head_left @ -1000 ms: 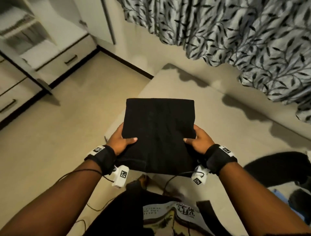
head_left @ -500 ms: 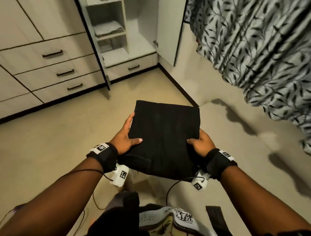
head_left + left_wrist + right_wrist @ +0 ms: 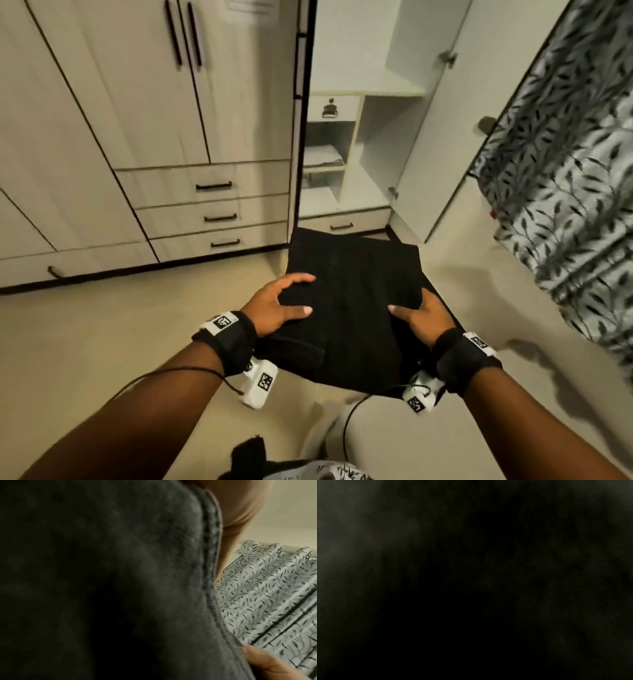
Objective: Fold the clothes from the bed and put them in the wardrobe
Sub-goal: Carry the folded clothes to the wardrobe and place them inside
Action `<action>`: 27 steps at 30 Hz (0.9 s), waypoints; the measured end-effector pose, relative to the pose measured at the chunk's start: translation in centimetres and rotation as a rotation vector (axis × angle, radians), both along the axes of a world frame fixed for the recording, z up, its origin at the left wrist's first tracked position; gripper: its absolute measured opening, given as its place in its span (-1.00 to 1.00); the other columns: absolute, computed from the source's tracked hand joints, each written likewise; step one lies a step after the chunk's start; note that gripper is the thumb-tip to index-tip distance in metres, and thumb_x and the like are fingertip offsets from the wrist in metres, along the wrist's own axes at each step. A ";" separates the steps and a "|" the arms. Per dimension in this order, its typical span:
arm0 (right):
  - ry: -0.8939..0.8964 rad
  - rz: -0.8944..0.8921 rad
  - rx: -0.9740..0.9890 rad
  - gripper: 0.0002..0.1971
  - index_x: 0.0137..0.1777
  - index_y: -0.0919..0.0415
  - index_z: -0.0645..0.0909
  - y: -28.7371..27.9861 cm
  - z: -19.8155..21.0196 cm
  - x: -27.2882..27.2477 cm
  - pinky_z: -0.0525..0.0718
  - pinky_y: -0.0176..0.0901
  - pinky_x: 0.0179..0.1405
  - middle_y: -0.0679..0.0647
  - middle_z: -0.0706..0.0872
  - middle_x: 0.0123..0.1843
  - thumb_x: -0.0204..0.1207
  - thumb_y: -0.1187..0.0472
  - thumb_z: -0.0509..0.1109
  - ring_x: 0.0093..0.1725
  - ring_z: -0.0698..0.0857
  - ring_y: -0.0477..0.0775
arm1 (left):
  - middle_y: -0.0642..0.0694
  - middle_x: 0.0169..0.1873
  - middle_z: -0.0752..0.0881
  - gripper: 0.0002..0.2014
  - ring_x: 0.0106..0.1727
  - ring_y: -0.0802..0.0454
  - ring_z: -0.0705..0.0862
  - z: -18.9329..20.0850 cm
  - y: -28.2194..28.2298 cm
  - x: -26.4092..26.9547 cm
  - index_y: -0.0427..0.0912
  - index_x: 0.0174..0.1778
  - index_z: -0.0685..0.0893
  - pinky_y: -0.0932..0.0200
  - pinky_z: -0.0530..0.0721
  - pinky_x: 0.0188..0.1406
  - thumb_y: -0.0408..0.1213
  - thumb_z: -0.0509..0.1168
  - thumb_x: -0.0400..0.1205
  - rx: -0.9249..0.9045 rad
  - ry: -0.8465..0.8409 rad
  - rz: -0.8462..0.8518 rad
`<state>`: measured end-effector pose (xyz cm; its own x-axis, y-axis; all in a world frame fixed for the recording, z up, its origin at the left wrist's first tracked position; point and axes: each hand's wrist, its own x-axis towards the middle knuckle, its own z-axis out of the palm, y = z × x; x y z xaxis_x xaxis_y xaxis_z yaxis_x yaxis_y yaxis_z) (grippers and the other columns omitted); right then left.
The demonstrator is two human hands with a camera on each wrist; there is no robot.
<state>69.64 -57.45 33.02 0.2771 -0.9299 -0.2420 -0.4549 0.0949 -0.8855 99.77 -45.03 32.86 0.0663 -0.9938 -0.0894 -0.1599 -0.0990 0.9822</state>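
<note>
A folded black garment is carried flat in front of me, above the floor. My left hand grips its left edge, thumb and a finger on top, the other fingers hidden underneath. My right hand grips the right edge with the thumb on top. The open wardrobe compartment stands straight ahead, with white shelves and a folded light cloth on a middle shelf. In the left wrist view the dark fabric fills most of the frame. The right wrist view is dark.
The wardrobe door stands open on the right. Closed doors and several drawers lie to the left. A leaf-patterned curtain hangs on the right. Beige floor lies between me and the wardrobe.
I have turned away from the bed toward the wardrobe, which now stands close ahead. Both hands keep the same hold on the garment; a left finger has moved on top.
</note>
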 end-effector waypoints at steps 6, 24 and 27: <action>0.005 0.047 -0.034 -0.51 0.42 0.05 0.61 -6.9 2.4 7.2 0.67 -0.02 0.28 -0.12 0.79 0.18 0.50 0.22 0.60 0.14 0.76 -0.05 | 0.35 0.13 0.78 -0.67 0.18 0.42 0.70 1.9 -5.6 6.5 0.09 0.24 0.79 0.57 0.55 0.15 -0.33 0.53 0.60 -0.004 -0.076 0.029; 0.062 0.064 -0.025 -0.57 0.35 0.10 0.69 -44.1 5.3 6.4 0.68 0.14 0.38 -0.04 0.86 0.15 0.50 0.39 0.53 0.16 0.82 0.04 | 0.21 0.20 0.75 -0.68 0.22 0.56 0.61 2.7 -43.7 6.2 0.07 0.25 0.75 0.57 0.43 0.25 -0.26 0.54 0.59 -0.096 -0.111 0.005; 0.054 0.055 -0.032 -0.60 0.31 0.09 0.71 -50.9 5.5 5.5 0.69 0.15 0.36 -0.05 0.87 0.10 0.49 0.39 0.53 0.13 0.83 0.04 | 0.18 0.15 0.81 -0.75 0.22 0.42 0.68 2.5 -51.0 5.2 0.16 0.14 0.80 0.32 0.52 0.35 -0.21 0.55 0.59 -0.090 -0.044 0.052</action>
